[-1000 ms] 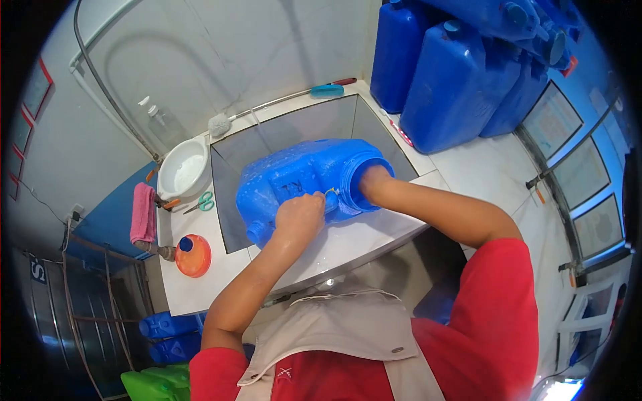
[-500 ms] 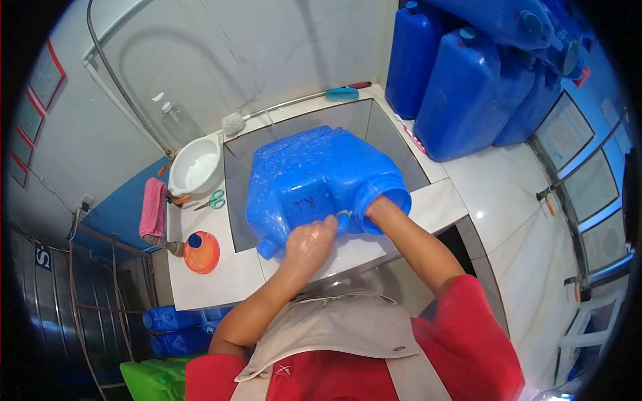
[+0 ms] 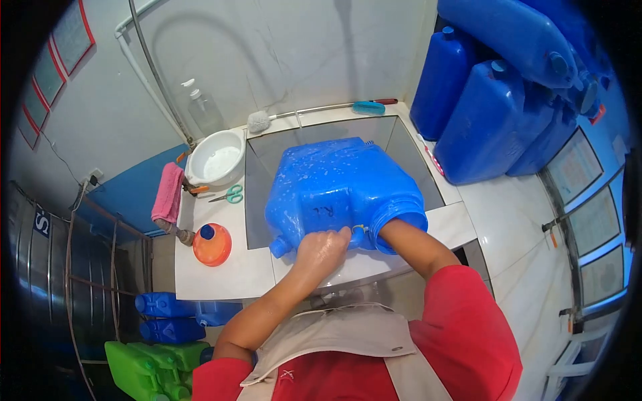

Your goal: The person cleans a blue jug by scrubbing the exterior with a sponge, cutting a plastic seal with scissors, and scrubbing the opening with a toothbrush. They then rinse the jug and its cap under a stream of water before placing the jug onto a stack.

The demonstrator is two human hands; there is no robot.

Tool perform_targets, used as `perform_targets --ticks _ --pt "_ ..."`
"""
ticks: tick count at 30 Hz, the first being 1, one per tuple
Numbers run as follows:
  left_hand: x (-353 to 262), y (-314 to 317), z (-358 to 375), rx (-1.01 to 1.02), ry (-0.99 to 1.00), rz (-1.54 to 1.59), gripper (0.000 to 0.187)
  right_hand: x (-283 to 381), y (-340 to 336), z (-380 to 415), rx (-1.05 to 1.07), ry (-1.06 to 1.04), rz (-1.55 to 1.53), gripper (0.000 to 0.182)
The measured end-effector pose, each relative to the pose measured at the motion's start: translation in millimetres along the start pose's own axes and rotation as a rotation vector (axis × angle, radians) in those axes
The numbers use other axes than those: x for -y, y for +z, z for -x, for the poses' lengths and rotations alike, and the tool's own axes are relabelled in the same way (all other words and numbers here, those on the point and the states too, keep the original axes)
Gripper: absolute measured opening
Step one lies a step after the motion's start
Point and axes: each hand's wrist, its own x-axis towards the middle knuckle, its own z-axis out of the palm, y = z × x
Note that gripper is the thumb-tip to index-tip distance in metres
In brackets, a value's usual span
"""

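jug [image 3: 340,175] on its side over the sink [image 3: 421,172], just beyond the hands, flecked white. left hand [image 3: 324,254] closed on its near side; right arm [image 3: 422,248] in its mouth [image 3: 416,219], hiding the right hand, whose hold cannot be told. work inside looks under way; what is left is hidden. one jug held; one bowl [image 3: 219,164], one scissors [image 3: 234,194] left of the hands; at least five stacked jugs [image 3: 483,127] to their right.

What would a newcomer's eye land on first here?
The big blue container over the sink, with the right arm reaching into its wide mouth and the left hand at its near side. Then the blue jerrycans piled at the picture's upper right.
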Motion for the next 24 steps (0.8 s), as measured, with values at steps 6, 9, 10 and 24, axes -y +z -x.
perform_targets --ticks 6,9,10,24 --pt "-15.2 -21.3 11.8 -0.022 0.079 0.031 0.012 17.7 -16.3 -11.7 0.045 0.022 0.236 0.039" --pt "-25.8 -35.7 14.9 -0.004 0.073 0.101 0.012 25.4 -28.2 -19.6 0.079 0.049 0.360 0.039" --pt "-24.2 -42.3 13.5 0.055 0.055 0.126 0.013 29.8 -34.2 -22.4 0.092 0.059 0.407 0.039" --pt "-1.2 -68.2 -3.0 0.303 0.040 0.188 0.017 76.9 -72.2 -84.7 0.278 0.143 0.999 0.038"
